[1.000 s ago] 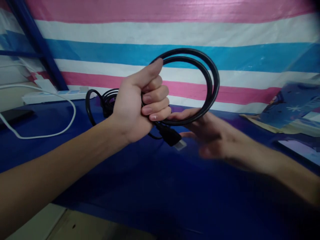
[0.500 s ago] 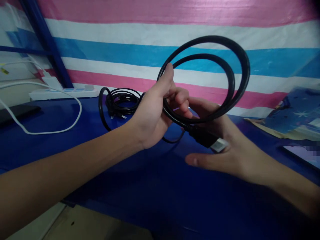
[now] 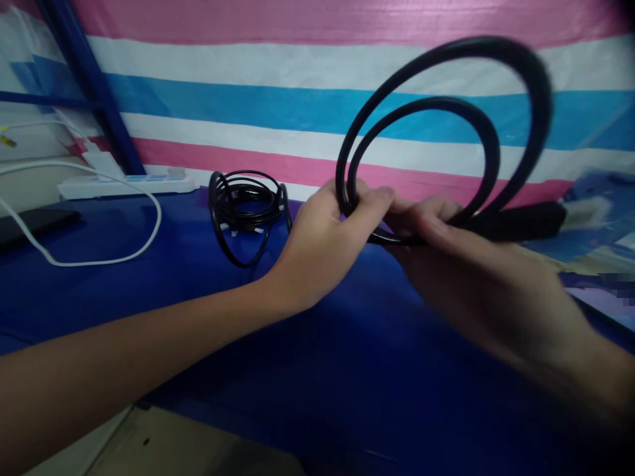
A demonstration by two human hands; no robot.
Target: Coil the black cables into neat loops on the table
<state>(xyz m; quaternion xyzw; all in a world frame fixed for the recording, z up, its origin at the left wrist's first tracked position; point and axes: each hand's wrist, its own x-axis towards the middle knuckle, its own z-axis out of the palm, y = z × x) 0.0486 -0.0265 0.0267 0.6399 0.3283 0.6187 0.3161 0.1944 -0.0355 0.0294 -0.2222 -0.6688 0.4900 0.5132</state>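
Observation:
A thick black cable (image 3: 489, 142) stands up in two loops above the blue tabletop (image 3: 317, 377), held between my hands. My left hand (image 3: 330, 244) is closed on the left side of the loops, its thumb pressed over them. The bottom of the loops is gripped by my right hand (image 3: 476, 284), which is blurred by motion. A black plug (image 3: 526, 221) with a pale, blurred end sticks out to the right above that hand. Behind my left wrist lies a coil of black cable (image 3: 248, 205) with small light-coloured tips; a loop of it hangs forward.
At the back left a white power strip (image 3: 129, 185) carries a white charger (image 3: 102, 162). A white cable (image 3: 153, 238) curves across the left side near a dark flat object (image 3: 40, 225). A flat device (image 3: 605, 304) lies at the right. A striped sheet (image 3: 248, 99) hangs behind.
My right hand has closed on the cable. The loops have moved up and right, the plug now points right, and my left thumb has come down over the loops.

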